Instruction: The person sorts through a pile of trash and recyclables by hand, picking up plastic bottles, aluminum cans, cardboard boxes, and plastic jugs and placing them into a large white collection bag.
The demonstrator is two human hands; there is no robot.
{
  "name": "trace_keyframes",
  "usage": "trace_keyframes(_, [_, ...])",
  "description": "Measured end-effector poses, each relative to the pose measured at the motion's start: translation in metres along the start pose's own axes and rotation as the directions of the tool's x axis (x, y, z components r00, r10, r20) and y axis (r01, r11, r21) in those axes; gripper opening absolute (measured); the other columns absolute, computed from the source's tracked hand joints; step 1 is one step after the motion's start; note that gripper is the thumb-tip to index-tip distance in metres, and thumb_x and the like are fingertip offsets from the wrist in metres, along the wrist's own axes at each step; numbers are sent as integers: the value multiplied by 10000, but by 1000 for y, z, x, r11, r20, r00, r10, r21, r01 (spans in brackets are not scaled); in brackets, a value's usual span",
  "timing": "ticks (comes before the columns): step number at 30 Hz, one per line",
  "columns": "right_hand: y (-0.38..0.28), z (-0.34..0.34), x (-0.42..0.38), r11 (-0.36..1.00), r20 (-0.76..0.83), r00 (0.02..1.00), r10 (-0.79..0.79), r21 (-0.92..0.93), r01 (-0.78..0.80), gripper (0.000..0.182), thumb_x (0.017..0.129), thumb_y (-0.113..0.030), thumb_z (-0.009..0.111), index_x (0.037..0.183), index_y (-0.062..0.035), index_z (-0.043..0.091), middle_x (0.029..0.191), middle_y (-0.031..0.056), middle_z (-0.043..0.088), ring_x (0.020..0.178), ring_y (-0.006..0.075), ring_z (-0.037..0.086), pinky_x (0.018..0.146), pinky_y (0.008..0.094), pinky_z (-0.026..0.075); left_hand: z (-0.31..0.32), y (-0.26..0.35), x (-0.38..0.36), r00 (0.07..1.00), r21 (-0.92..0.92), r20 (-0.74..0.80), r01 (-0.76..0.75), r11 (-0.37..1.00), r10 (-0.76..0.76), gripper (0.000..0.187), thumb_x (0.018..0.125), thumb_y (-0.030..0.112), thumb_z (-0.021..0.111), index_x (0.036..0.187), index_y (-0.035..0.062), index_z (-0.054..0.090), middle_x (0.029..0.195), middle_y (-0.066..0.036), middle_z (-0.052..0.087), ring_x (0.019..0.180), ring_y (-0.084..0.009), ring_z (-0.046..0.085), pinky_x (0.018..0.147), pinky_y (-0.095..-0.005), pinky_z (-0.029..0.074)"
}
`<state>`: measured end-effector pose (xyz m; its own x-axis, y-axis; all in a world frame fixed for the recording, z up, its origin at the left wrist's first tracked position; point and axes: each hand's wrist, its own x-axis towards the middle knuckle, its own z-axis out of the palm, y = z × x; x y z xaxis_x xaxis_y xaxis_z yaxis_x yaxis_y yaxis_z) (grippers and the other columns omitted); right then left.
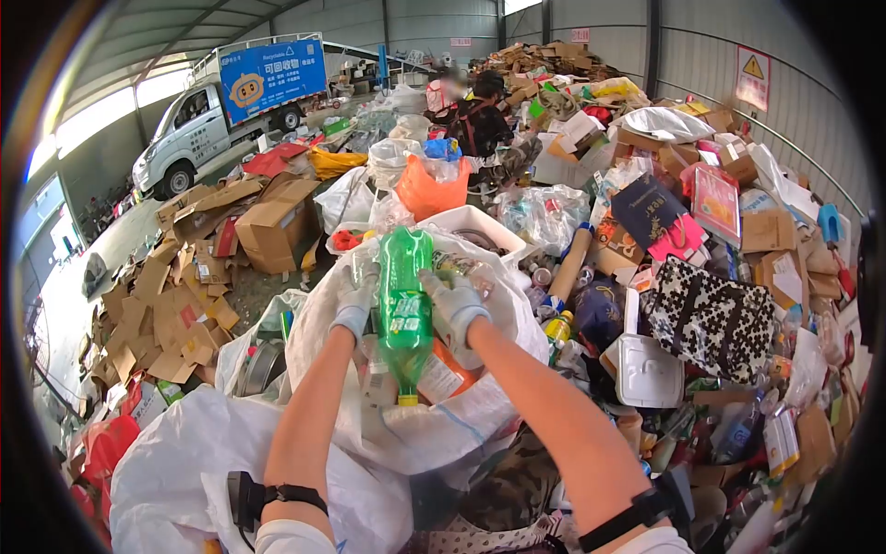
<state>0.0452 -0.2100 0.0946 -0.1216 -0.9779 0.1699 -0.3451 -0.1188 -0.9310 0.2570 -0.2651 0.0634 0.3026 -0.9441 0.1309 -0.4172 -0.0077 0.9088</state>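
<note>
A large green plastic bottle [406,291] is upside down over an open white woven sack [429,443], its yellow cap pointing down. My left hand [356,295], in a pale glove, is closed against the bottle's left side. On the other side my right hand [452,300], gloved too, grips it with the thumb against the green wall. The far fingers of both hands are partly hidden. Inside the sack, below the hands, lie clear plastic bottles [377,383] and an orange item with a white label [441,374].
Flattened cardboard [166,314] is heaped at the left. Mixed waste rises on the right, with a black-and-white patterned bag [711,319] and a white lidded container [649,369]. A person [482,120] is among the piles ahead; a truck [221,111] stands behind at left.
</note>
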Motion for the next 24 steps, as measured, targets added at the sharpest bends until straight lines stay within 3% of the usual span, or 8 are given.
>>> trace_keyframes(2, [-9,-32,-8,986,-117,983,-138,80,148,544,802,-446,596,1131,-15,554,1038,192,599,975,300,569,874,351,421,5,-13,12,998,-24,-44,41,999,-42,916,736,617,555,1396,70,233,1367,-231,338,1251,-360,354,1024,-371,293])
trace_keyframes(6, [31,-94,1,780,-458,782,-422,-624,55,550,729,-390,661,1130,-30,554,1103,202,560,1056,335,523,923,365,393,1,35,-43,997,-186,-66,-43,982,31,875,730,556,607,1398,120,248,1378,-241,300,1267,-363,317,1026,-384,292])
trace_keyframes(9, [71,-110,-3,838,-330,933,147,-459,-294,570,705,-389,671,1133,-31,556,1115,198,556,1084,337,509,934,353,387,8,80,-85,989,275,-45,-126,953,144,881,712,552,631,1393,131,263,1412,-234,224,1285,-386,269,1044,-424,266])
trace_keyframes(11, [75,-116,-9,805,-99,974,205,-549,-225,531,708,-374,622,1086,-3,583,1102,228,571,1035,353,544,914,380,406,22,72,-77,982,291,-61,-153,944,178,879,711,554,630,1389,127,271,1409,-240,228,1286,-391,264,1045,-428,265])
trace_keyframes(17, [6,-201,63,925,-218,969,-115,-379,24,390,729,-327,610,902,21,625,914,240,619,861,363,607,757,394,469,61,57,-45,990,283,-15,-131,950,141,844,736,569,591,1377,105,297,1405,-243,241,1292,-393,256,1054,-423,246])
trace_keyframes(19, [-41,-229,70,918,-397,865,-307,-363,159,166,760,-130,637,863,1,634,721,60,625,579,128,532,547,284,432,83,44,-20,978,241,142,-181,953,150,732,800,515,534,1388,155,286,1416,-238,219,1290,-390,267,1053,-415,250])
trace_keyframes(21, [-82,-249,49,971,-316,925,-212,35,235,205,746,-151,640,861,18,637,726,64,625,587,132,532,561,284,431,82,66,-30,967,197,189,-211,958,174,582,860,438,479,1370,201,330,1379,-222,317,1254,-358,348,1028,-402,293])
trace_keyframes(24, [-68,-282,51,877,-322,896,-305,-463,132,247,736,-174,630,885,24,633,715,59,614,601,128,532,574,286,431,44,100,-37,930,249,176,-358,900,322,545,850,427,489,1322,168,401,1284,-200,453,1182,-322,444,990,-383,339])
